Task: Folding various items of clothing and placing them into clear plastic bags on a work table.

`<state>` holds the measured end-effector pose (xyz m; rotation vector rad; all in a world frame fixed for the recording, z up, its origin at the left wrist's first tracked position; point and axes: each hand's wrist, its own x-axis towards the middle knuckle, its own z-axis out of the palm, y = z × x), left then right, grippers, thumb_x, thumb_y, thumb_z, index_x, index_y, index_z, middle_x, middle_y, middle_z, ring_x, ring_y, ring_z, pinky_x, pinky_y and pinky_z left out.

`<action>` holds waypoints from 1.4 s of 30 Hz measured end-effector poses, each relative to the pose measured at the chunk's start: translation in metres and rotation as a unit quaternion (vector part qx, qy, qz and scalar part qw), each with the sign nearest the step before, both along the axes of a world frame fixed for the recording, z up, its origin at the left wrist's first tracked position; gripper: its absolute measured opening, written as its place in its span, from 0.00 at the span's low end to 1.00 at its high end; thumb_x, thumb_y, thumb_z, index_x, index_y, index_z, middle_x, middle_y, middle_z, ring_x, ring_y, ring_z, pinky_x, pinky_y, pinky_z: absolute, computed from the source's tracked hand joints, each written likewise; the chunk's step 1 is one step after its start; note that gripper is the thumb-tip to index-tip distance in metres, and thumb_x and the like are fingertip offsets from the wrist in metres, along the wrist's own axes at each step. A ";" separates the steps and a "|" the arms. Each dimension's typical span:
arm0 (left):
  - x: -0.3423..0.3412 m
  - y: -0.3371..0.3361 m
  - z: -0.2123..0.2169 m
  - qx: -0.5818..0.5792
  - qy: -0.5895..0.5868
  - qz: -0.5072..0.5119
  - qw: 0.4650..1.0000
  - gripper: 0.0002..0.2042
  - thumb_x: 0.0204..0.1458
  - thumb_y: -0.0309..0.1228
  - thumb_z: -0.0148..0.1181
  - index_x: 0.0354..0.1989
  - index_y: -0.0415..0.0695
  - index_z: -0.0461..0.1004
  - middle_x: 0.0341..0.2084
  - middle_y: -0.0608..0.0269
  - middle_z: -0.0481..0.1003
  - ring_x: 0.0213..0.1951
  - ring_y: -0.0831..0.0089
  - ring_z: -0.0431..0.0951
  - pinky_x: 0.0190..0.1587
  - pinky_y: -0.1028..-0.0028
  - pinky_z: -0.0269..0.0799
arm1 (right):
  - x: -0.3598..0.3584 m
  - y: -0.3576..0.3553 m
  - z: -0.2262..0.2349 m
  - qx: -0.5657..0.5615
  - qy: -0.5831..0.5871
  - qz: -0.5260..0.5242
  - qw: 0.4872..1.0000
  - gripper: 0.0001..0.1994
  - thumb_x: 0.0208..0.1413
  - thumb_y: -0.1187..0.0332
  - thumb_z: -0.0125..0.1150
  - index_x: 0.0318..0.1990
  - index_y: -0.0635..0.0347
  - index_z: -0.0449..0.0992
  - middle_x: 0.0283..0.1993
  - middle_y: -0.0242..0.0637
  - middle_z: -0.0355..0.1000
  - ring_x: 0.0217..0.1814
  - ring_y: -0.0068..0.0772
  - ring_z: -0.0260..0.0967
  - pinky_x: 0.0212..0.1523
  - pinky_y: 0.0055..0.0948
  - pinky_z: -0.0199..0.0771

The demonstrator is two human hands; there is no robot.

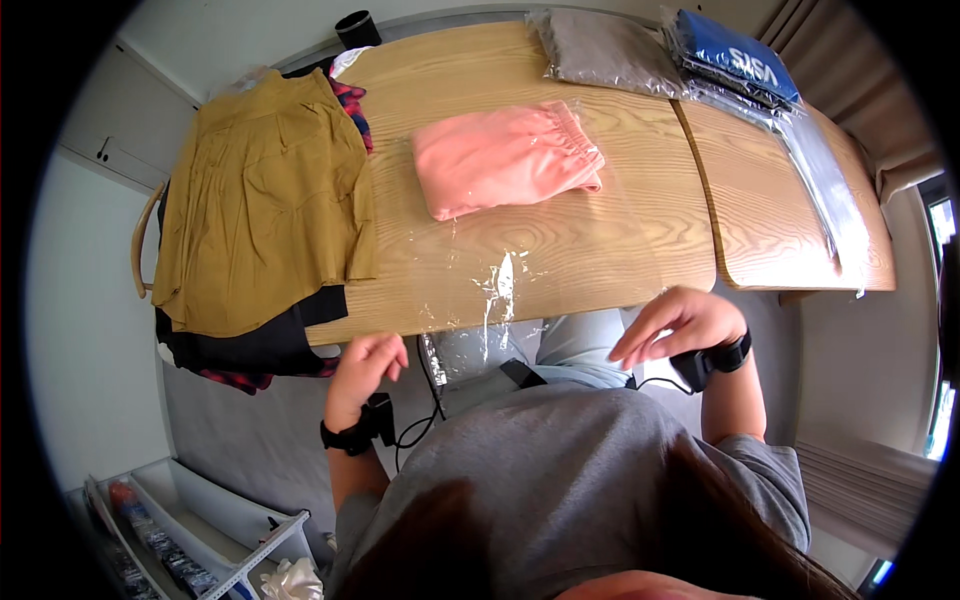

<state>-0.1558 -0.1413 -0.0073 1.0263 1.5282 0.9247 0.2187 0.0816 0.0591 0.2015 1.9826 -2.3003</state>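
There was the left grip (366,368), fingers curled in, though how fully closed they were I couldn't tell; over on the right, the other grip (692,322) hung loosely open, holding nothing! Ahead, between the two, lay the folded coral elastic-waisted bottoms (500,160) on the worktop (450,70); inside the clear plastic bag (505,285) or on top, impossible to call! That bag spread nearer both grips, overhanging the edge. Beyond the left grip sprawled a mustard garment (265,200); far beyond the right, a blue packaged garment (735,60).
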 end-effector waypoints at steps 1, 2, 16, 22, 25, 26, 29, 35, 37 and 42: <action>-0.005 0.004 0.008 0.002 0.010 0.052 0.999 0.19 0.61 0.38 0.45 0.22 0.40 0.71 0.13 0.70 0.67 0.18 0.85 0.64 0.21 0.83 0.56 | 0.023 0.015 -0.002 -0.033 0.036 -0.063 0.997 0.11 0.57 0.70 0.55 0.40 0.71 0.75 0.41 0.44 0.75 0.39 0.31 0.73 0.40 0.23 0.72; -0.013 0.011 0.011 0.016 0.030 0.068 0.997 0.19 0.62 0.40 0.44 0.24 0.40 0.72 0.13 0.70 0.68 0.18 0.84 0.66 0.22 0.83 0.58 | 0.038 0.030 -0.007 -0.064 0.073 -0.124 0.988 0.11 0.58 0.68 0.55 0.36 0.70 0.76 0.38 0.42 0.75 0.34 0.29 0.73 0.36 0.22 0.72; -0.010 0.107 0.000 -0.063 0.012 0.060 0.996 0.16 0.58 0.44 0.50 0.27 0.44 0.68 0.19 0.67 0.71 0.18 0.80 0.71 0.21 0.82 0.60 | -0.029 0.078 -0.048 0.065 -0.211 -0.379 0.899 0.15 0.59 0.58 0.53 0.28 0.58 0.74 0.24 0.27 0.72 0.22 0.17 0.65 0.21 0.15 0.60; -0.005 0.083 0.005 -0.048 0.017 0.025 0.998 0.13 0.59 0.39 0.50 0.25 0.45 0.67 0.18 0.69 0.71 0.18 0.82 0.69 0.21 0.83 0.59 | 0.004 0.047 -0.050 0.099 -0.231 -0.404 0.880 0.13 0.58 0.62 0.55 0.25 0.60 0.75 0.21 0.28 0.72 0.19 0.17 0.65 0.20 0.16 0.62; -0.002 0.067 -0.001 0.028 0.132 0.049 0.990 0.09 0.58 0.34 0.51 0.37 0.41 0.71 0.26 0.65 0.73 0.24 0.79 0.72 0.27 0.81 0.66 | 0.022 0.034 -0.056 0.110 -0.200 -0.448 0.864 0.07 0.56 0.67 0.56 0.35 0.61 0.76 0.29 0.33 0.73 0.27 0.20 0.69 0.28 0.19 0.69; 0.002 0.062 -0.001 0.121 0.241 0.086 0.959 0.09 0.57 0.30 0.52 0.43 0.41 0.71 0.31 0.62 0.73 0.28 0.77 0.73 0.29 0.80 0.68 | 0.025 0.031 -0.064 0.108 -0.201 -0.449 0.864 0.07 0.56 0.67 0.56 0.35 0.61 0.76 0.29 0.33 0.73 0.27 0.20 0.69 0.28 0.19 0.69; 0.009 0.057 0.016 0.241 0.468 -0.026 0.850 0.25 0.47 0.20 0.58 0.57 0.45 0.64 0.54 0.59 0.64 0.50 0.65 0.70 0.48 0.70 0.69 | 0.023 0.015 -0.066 0.557 -0.053 -0.416 0.717 0.36 0.41 0.80 0.64 0.61 0.45 0.62 0.64 0.41 0.57 0.65 0.39 0.56 0.60 0.37 0.61; 0.020 0.069 0.022 0.306 0.484 -0.223 0.789 0.24 0.44 0.20 0.60 0.53 0.41 0.69 0.55 0.59 0.68 0.59 0.57 0.64 0.58 0.64 0.62 | 0.005 0.021 -0.050 0.718 -0.013 -0.216 0.662 0.23 0.47 0.72 0.59 0.54 0.43 0.71 0.65 0.29 0.59 0.69 0.40 0.52 0.65 0.46 0.51; 0.015 0.073 0.018 0.298 0.437 -0.218 0.820 0.22 0.44 0.20 0.59 0.51 0.40 0.71 0.54 0.58 0.69 0.58 0.57 0.65 0.58 0.64 0.63 | 0.003 0.028 -0.050 0.674 0.012 -0.181 0.716 0.14 0.49 0.70 0.58 0.44 0.46 0.78 0.57 0.23 0.69 0.67 0.39 0.55 0.66 0.48 0.47; 0.006 0.075 0.013 0.230 0.266 -0.151 0.924 0.13 0.58 0.29 0.49 0.45 0.35 0.74 0.48 0.55 0.74 0.54 0.62 0.70 0.55 0.69 0.64 | 0.011 0.040 -0.059 0.489 -0.002 -0.254 0.835 0.12 0.51 0.73 0.55 0.43 0.52 0.78 0.50 0.31 0.74 0.65 0.38 0.58 0.69 0.46 0.37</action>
